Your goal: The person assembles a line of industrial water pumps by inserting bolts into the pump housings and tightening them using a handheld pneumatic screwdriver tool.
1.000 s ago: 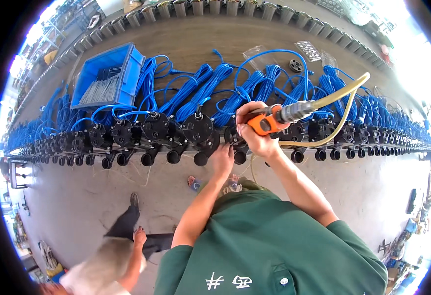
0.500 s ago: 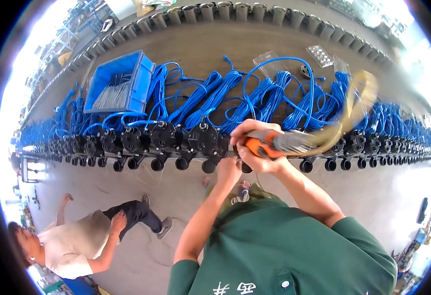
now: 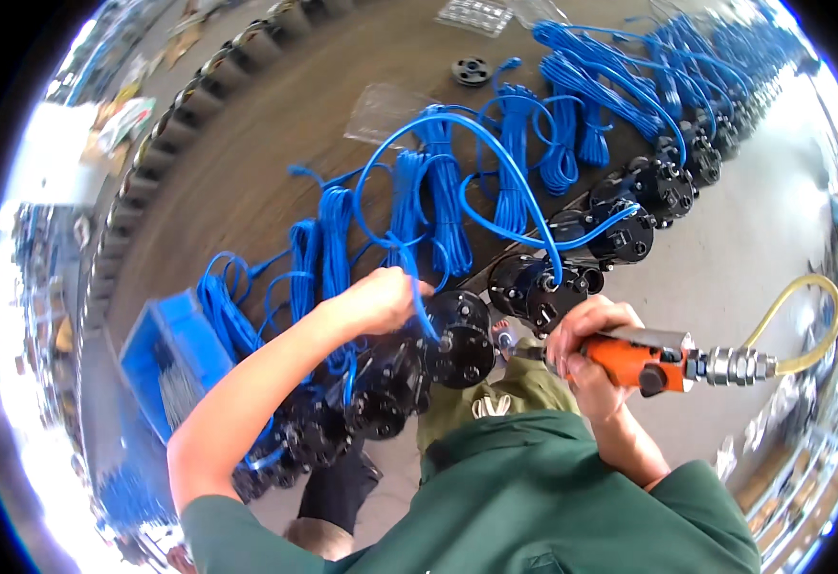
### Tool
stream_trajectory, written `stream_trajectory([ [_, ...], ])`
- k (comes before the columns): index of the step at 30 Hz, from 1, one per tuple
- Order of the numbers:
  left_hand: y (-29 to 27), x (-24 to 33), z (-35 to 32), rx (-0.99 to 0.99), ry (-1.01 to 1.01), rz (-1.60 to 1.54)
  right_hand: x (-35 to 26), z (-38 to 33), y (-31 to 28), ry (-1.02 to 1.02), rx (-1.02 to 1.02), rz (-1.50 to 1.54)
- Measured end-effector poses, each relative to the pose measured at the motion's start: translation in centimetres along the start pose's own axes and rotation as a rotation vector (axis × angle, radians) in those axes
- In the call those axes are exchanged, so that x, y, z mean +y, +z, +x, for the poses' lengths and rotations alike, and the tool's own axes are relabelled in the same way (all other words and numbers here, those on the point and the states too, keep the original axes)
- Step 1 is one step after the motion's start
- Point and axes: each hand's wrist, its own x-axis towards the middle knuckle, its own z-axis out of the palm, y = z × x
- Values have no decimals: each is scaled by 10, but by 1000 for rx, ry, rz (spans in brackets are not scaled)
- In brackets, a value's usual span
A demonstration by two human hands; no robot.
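My right hand [image 3: 596, 354] is wrapped round an orange air screwdriver [image 3: 634, 364], held sideways with its bit end pointing left. That end reaches the near right side of a black round pump-like unit [image 3: 459, 340]; whether the bit touches it, I cannot tell. A yellow air hose [image 3: 826, 297] loops up from the tool's metal coupling. My left hand [image 3: 381, 301] is at the far left of the same unit, fingers curled, beside the blue cable [image 3: 414, 287] rising from its top. The cable crosses the fingertips, so what they grip is hidden.
More black units [image 3: 539, 287] stand in a row along the bench edge, with bundled blue cables [image 3: 448, 206] behind them. A blue bin [image 3: 165, 340] of thin rods is at left. A clear plastic tray [image 3: 385, 115] and a black disc [image 3: 472, 71] lie farther back. Another person is at lower left.
The view has turned. My right hand has brought the screwdriver down to the unit's near right side. My left hand has gone from the near side to the far left of the unit.
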Motion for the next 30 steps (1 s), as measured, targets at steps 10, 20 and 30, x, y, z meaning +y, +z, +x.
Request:
stream_trajectory([
  [10, 40, -44, 109, 116, 906, 173, 0, 3, 30, 81, 309, -155],
  [20, 45, -42, 108, 148, 879, 316, 53, 41, 62, -136, -95, -324],
  [30, 79, -71, 28, 259, 624, 51, 4, 27, 95, -89, 14, -218],
])
